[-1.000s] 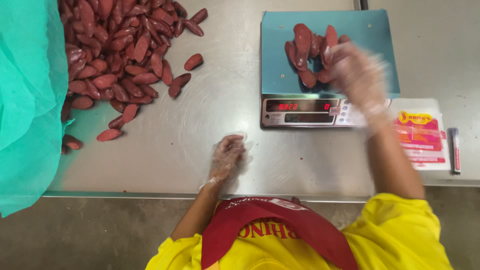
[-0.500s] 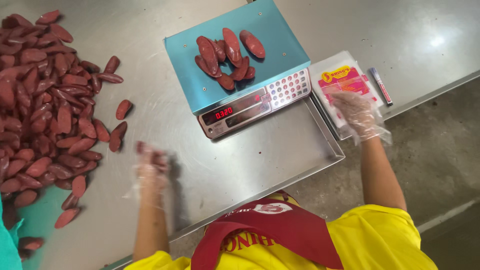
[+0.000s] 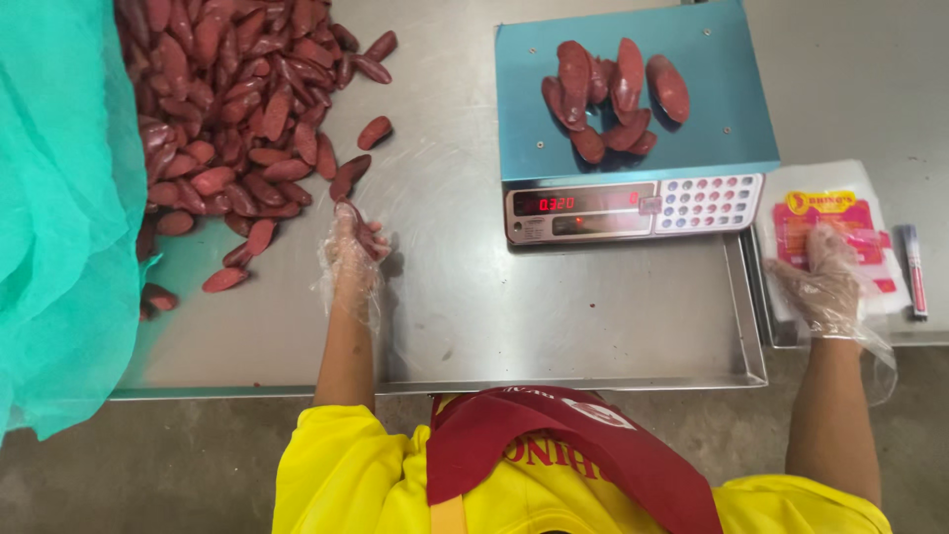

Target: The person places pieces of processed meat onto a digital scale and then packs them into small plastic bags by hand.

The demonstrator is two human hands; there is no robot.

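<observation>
Left hand (image 3: 351,259) closes its grip on a sausage (image 3: 358,229); right hand (image 3: 825,282) presses the bags (image 3: 833,213).

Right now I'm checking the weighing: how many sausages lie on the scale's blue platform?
About 7 on the scale platform: two long ones at left, two upright in the middle, one at right, two in front. They overlap, so more may be hidden.

A teal cloth (image 3: 54,198) hangs at the left, and a pen (image 3: 915,269) lies on the steel table (image 3: 474,307).
</observation>
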